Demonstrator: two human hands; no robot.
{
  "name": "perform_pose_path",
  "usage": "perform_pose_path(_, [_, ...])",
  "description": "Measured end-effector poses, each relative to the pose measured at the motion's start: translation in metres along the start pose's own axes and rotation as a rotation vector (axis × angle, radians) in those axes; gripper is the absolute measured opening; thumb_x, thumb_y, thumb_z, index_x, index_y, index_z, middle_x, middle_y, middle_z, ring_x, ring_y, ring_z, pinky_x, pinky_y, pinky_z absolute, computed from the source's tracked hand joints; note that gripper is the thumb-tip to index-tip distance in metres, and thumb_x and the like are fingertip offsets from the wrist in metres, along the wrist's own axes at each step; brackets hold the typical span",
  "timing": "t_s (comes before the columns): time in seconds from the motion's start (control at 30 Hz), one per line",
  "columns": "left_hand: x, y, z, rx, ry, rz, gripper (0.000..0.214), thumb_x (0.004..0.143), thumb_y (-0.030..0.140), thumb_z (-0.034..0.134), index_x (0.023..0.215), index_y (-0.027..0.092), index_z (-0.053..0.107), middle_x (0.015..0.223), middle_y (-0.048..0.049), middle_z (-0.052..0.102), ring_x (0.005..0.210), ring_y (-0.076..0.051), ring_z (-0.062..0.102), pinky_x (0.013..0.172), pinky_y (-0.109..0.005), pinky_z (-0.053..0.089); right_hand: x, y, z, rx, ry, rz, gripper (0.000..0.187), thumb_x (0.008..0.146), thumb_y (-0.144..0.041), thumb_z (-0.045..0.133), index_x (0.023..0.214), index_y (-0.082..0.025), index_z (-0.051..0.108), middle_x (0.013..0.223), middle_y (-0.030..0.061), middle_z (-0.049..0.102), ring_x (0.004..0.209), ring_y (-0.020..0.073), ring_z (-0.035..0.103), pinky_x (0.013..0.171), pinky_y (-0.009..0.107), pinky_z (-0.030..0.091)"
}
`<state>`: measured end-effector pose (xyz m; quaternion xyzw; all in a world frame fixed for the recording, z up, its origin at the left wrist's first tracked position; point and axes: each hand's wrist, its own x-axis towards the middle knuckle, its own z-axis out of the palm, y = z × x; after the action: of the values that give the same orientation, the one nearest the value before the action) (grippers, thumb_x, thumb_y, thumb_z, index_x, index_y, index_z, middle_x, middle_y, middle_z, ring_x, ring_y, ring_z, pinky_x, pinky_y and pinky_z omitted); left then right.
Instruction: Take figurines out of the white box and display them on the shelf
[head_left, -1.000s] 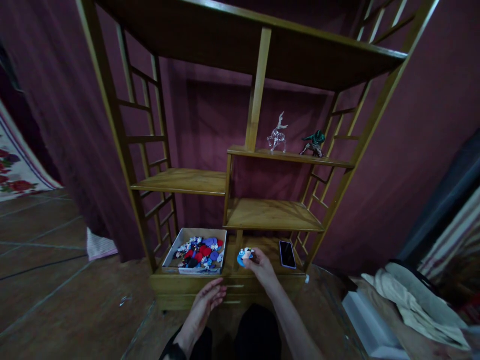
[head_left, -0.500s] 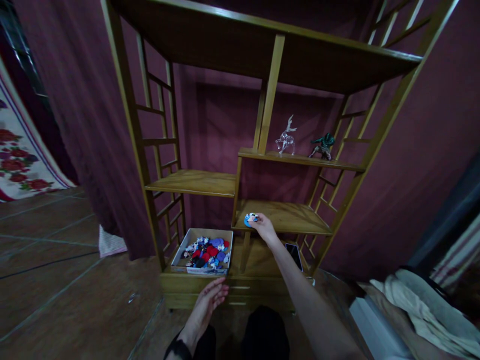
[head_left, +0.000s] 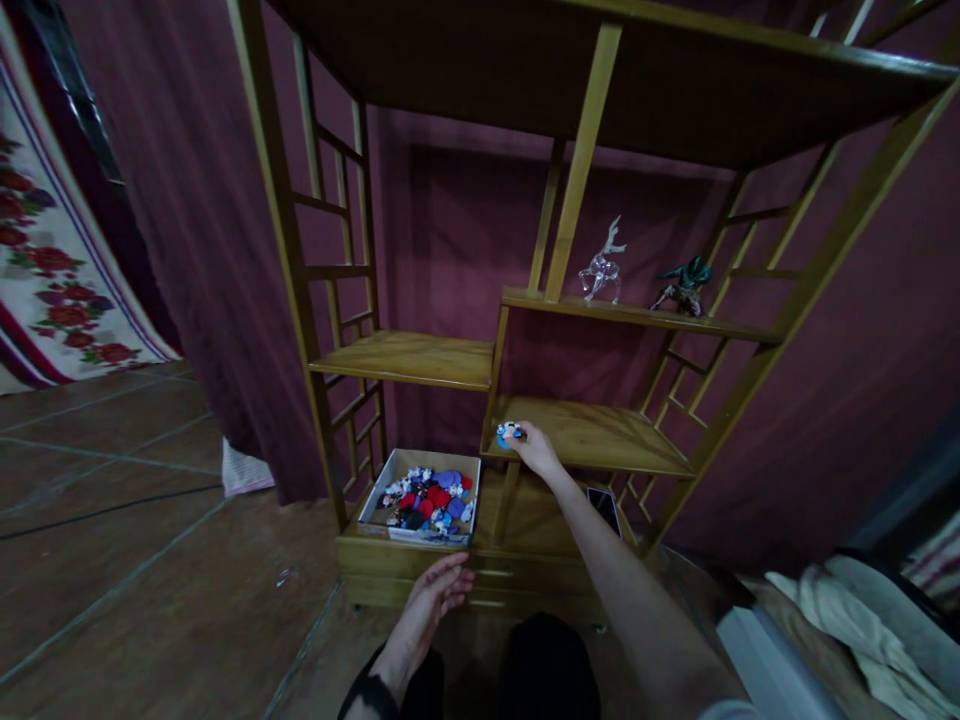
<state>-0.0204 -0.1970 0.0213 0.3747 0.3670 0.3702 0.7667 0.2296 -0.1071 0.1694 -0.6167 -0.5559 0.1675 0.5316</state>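
Between the fingers of my right hand (head_left: pixel 538 450) is a small figurine (head_left: pixel 507 432), white and dark with a blue round base. It is at the front left of the lower right shelf (head_left: pixel 592 432); whether the base touches the wood I cannot tell. My left hand (head_left: pixel 433 598) hangs open in front of the drawers, fingers stretched out and holding nothing. Just above it, a shallow cardboard box (head_left: pixel 365 522) stands on the cabinet's bottom board, filled with several small figurines and red, purple and black round bases.
On the upper right shelf stand a clear glass deer (head_left: pixel 602 264) and a dark green figure (head_left: pixel 684 286). A phone (head_left: pixel 604 510) lies on the bottom board behind my right forearm. A bare left shelf (head_left: pixel 409 357) juts above the box. Cloths (head_left: pixel 832 610) are heaped at the lower right.
The view has shifted, so the cabinet sits further right in the picture. My right hand stays at the shelf's front left with the figurine; my left hand remains open.
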Motion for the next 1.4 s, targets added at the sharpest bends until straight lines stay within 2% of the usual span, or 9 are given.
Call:
perform_pose_path(0.3, [0.008, -0.006, -0.005, 0.010, -0.016, -0.025, 0.049, 0.065, 0.038, 0.071, 0.108, 0.017, 0.062, 0.091, -0.0104, 0.070, 0.076, -0.017, 0.065, 0.069, -0.026, 0.046, 0.000, 0.001, 0.001, -0.097, -0.024, -0.011, 0.021, 0.069, -0.031, 0.066, 0.088, -0.024, 0.063, 0.088, 0.0013, 0.069, 0.082, 0.0187, 0.061, 0.076, 0.029, 0.044])
perform_pose_path(0.63, [0.004, -0.005, -0.007, 0.016, -0.033, 0.008, 0.044, 0.072, 0.037, 0.067, 0.110, 0.016, 0.061, 0.095, -0.0107, 0.069, 0.079, -0.016, 0.064, 0.071, -0.025, 0.046, -0.002, -0.004, -0.002, -0.242, -0.084, -0.001, 0.025, 0.076, -0.036, 0.059, 0.097, -0.024, 0.060, 0.098, 0.0026, 0.068, 0.092, 0.0189, 0.062, 0.083, 0.031, 0.046])
perform_pose_path(0.83, [0.001, -0.001, -0.008, 0.011, -0.010, 0.031, 0.045, 0.069, 0.036, 0.069, 0.108, 0.016, 0.063, 0.094, -0.0109, 0.069, 0.078, -0.016, 0.064, 0.070, -0.026, 0.046, -0.003, -0.003, -0.002, -0.201, -0.084, -0.013, 0.042, 0.076, -0.035, 0.059, 0.116, -0.022, 0.051, 0.108, 0.0061, 0.065, 0.100, 0.0190, 0.060, 0.088, 0.034, 0.044])
perform_pose_path(0.93, [-0.002, 0.001, -0.012, -0.009, 0.035, 0.087, 0.044, 0.065, 0.035, 0.072, 0.104, 0.016, 0.065, 0.092, -0.0105, 0.069, 0.077, -0.015, 0.064, 0.069, -0.025, 0.046, -0.020, -0.006, -0.005, -0.129, 0.017, -0.107, 0.042, 0.079, -0.034, 0.056, 0.118, -0.021, 0.049, 0.112, 0.0079, 0.062, 0.105, 0.0191, 0.057, 0.093, 0.035, 0.041])
perform_pose_path(1.03, [-0.003, 0.002, -0.020, -0.054, 0.119, 0.131, 0.043, 0.061, 0.030, 0.074, 0.100, 0.014, 0.066, 0.090, -0.0105, 0.069, 0.075, -0.015, 0.064, 0.066, -0.024, 0.046, -0.060, -0.008, -0.003, -0.084, 0.257, -0.249, 0.032, 0.084, -0.026, 0.046, 0.115, -0.020, 0.052, 0.113, 0.0084, 0.059, 0.108, 0.0186, 0.053, 0.098, 0.037, 0.038])
perform_pose_path(1.1, [0.001, 0.002, -0.027, -0.085, 0.220, 0.134, 0.039, 0.058, 0.025, 0.074, 0.095, 0.013, 0.066, 0.084, -0.0097, 0.069, 0.071, -0.014, 0.063, 0.063, -0.023, 0.046, -0.096, -0.003, 0.004, -0.060, 0.299, -0.270, 0.029, 0.086, -0.022, 0.040, 0.111, -0.021, 0.054, 0.111, 0.0076, 0.059, 0.105, 0.0179, 0.053, 0.095, 0.036, 0.039])
perform_pose_path(1.23, [0.020, 0.014, -0.035, -0.092, 0.478, 0.149, 0.025, 0.054, 0.016, 0.070, 0.078, 0.011, 0.065, 0.064, -0.0043, 0.066, 0.054, -0.010, 0.057, 0.053, -0.021, 0.042, -0.154, 0.023, 0.040, -0.005, 0.097, -0.208, 0.027, 0.084, -0.015, 0.038, 0.098, -0.022, 0.060, 0.101, 0.0065, 0.060, 0.099, 0.0177, 0.056, 0.089, 0.032, 0.043])
perform_pose_path(1.3, [0.037, 0.027, -0.034, -0.101, 0.476, 0.202, 0.024, 0.056, 0.015, 0.066, 0.079, 0.011, 0.065, 0.065, -0.0041, 0.066, 0.053, -0.010, 0.057, 0.052, -0.021, 0.042, -0.166, 0.040, 0.063, 0.011, 0.003, -0.154, 0.028, 0.082, -0.013, 0.038, 0.094, -0.023, 0.062, 0.098, 0.0056, 0.060, 0.096, 0.0170, 0.057, 0.087, 0.031, 0.044])
perform_pose_path(1.4, [0.068, 0.052, -0.029, -0.132, 0.461, 0.280, 0.023, 0.058, 0.013, 0.063, 0.081, 0.010, 0.065, 0.068, -0.0050, 0.066, 0.056, -0.010, 0.058, 0.055, -0.022, 0.044, -0.160, 0.061, 0.094, 0.015, -0.055, -0.074, 0.028, 0.079, -0.011, 0.040, 0.093, -0.022, 0.062, 0.096, 0.0046, 0.061, 0.092, 0.0162, 0.058, 0.084, 0.029, 0.045])
